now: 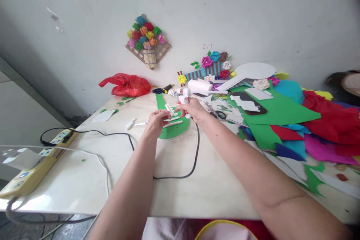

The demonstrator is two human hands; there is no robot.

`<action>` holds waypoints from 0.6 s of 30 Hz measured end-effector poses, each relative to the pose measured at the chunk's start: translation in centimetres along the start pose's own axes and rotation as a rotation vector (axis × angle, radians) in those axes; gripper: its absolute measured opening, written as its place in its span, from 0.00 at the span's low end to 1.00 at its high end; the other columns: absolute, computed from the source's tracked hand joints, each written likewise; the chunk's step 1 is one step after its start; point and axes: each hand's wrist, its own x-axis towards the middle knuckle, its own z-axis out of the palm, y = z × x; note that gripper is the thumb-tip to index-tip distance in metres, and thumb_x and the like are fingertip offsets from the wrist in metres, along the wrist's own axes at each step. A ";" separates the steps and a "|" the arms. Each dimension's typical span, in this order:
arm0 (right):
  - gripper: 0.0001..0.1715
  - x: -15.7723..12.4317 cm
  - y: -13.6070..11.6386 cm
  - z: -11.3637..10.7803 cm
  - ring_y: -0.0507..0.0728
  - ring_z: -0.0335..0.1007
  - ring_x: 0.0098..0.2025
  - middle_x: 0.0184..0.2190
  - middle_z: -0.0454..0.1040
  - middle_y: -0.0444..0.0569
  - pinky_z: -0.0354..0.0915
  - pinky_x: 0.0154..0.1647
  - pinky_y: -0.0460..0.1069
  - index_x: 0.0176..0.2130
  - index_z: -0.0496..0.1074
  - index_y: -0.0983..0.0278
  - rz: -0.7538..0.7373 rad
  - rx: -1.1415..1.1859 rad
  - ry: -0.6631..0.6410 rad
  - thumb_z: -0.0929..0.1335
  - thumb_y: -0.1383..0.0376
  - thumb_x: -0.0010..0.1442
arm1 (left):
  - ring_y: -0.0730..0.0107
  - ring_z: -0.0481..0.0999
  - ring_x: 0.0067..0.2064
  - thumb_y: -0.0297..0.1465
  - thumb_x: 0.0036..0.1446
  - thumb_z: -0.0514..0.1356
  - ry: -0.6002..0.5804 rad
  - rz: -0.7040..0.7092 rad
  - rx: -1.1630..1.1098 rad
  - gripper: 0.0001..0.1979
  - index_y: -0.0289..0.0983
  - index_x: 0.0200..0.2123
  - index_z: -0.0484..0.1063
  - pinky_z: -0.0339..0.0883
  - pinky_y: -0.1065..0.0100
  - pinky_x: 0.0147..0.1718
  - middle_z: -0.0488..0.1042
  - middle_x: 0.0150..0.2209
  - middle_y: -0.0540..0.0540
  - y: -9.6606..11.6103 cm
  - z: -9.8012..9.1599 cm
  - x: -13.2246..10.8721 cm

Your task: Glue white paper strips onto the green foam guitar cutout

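My right hand (191, 109) is closed round the grip of a white glue gun (184, 94), whose nozzle points left towards my other hand. My left hand (156, 120) pinches a small white paper strip (169, 109), held up just in front of the nozzle. Under both hands a green paddle-shaped paper cutout (174, 130) lies flat on the table, with a few white strips stuck across it. The gun's black cord (194, 157) loops over the tabletop towards me.
A yellow power strip (33, 161) lies at the table's left edge. Loose white strips (131, 123), a red plastic bag (128, 84), scissors (160, 90) and a heap of coloured paper sheets (281, 116) lie around. Paper-flower pieces hang on the wall (147, 41). Marble tabletop (118, 172).
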 end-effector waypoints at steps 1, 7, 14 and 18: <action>0.08 0.0 -0.1 -0.2 0.47 0.61 0.14 0.16 0.68 0.40 0.57 0.12 0.42 0.26 0.66 0.67 -0.007 0.017 0.000 0.69 0.74 0.42 | 0.76 0.68 0.23 0.31 0.33 0.65 0.010 0.005 -0.005 0.10 0.31 0.22 0.70 0.60 0.75 0.20 0.69 0.20 0.50 0.1 -0.1 0.0; 0.08 0.0 -1.2 -1.7 0.46 0.55 0.10 0.16 0.72 0.45 0.57 0.11 0.43 0.27 0.66 0.68 0.044 -0.015 -0.107 0.69 0.68 0.47 | 0.76 0.68 0.23 0.31 0.33 0.64 0.060 0.030 -0.018 0.11 0.32 0.23 0.70 0.60 0.75 0.20 0.70 0.21 0.50 0.3 -1.0 0.3; 0.14 -0.6 -2.9 -3.1 0.45 0.55 0.09 0.18 0.73 0.49 0.52 0.08 0.42 0.24 0.66 0.69 -0.033 -0.151 -0.224 0.72 0.62 0.45 | 0.77 0.68 0.23 0.31 0.33 0.64 0.088 0.048 -0.005 0.11 0.32 0.22 0.69 0.58 0.75 0.18 0.69 0.20 0.50 0.1 -1.6 0.7; 0.16 -0.9 -3.4 -3.5 0.45 0.54 0.09 0.19 0.73 0.48 0.53 0.08 0.43 0.24 0.67 0.69 -0.051 -0.235 -0.278 0.72 0.60 0.45 | 0.77 0.68 0.23 0.32 0.34 0.65 0.090 0.050 0.008 0.11 0.32 0.22 0.69 0.57 0.76 0.18 0.69 0.20 0.50 0.0 -1.7 0.8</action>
